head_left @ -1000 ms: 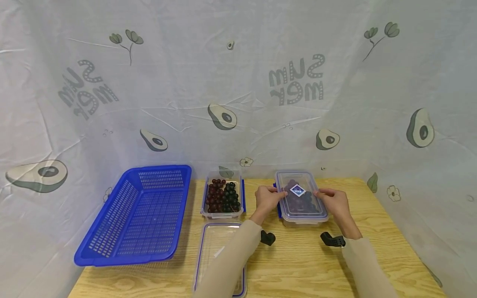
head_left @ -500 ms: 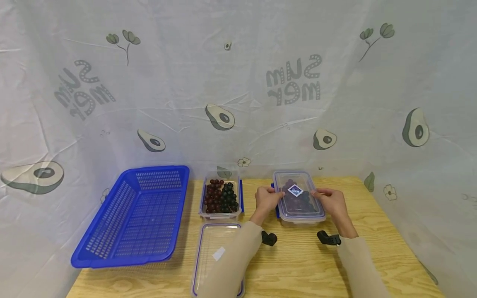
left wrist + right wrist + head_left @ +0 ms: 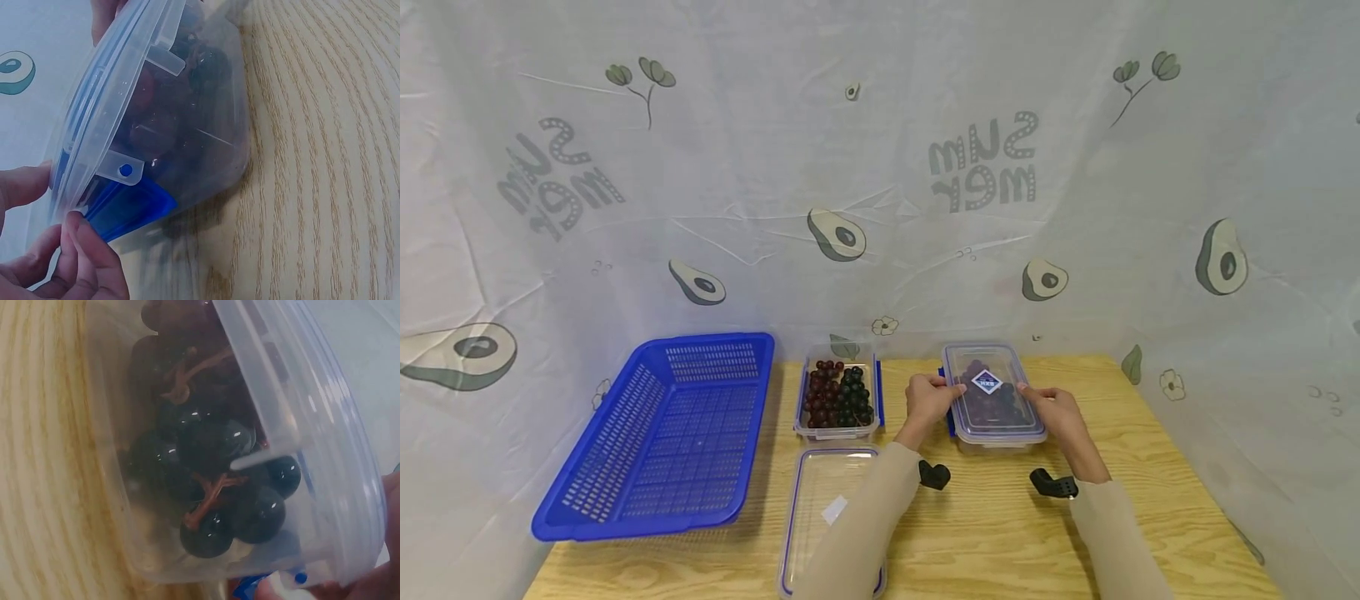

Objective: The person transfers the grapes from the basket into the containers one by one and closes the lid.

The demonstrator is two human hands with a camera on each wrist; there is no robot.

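A clear lidded food container (image 3: 996, 417) with a blue-edged lid and a diamond sticker stands at the table's back right, dark grapes (image 3: 206, 444) inside it. At its left side my left hand (image 3: 927, 402) pinches the lid's edge, thumb on top and fingers by a hanging blue latch (image 3: 134, 206). My right hand (image 3: 1056, 412) grips the opposite edge, its thumb on the lid and a fingertip against another blue latch (image 3: 249, 586). Some of the right fingers are hidden under the rim.
To the left is an uncovered container (image 3: 874, 421) of red and dark grapes (image 3: 837, 396). A loose clear lid (image 3: 808, 500) lies before it, partly under my left sleeve. A blue perforated basket (image 3: 692, 450) stands farther left. A printed curtain (image 3: 880, 167) hangs behind the table.
The head view has turned slightly right, so everything sits farther left in it. Both hands stay at the lidded container's sides, in nearly the same hold.
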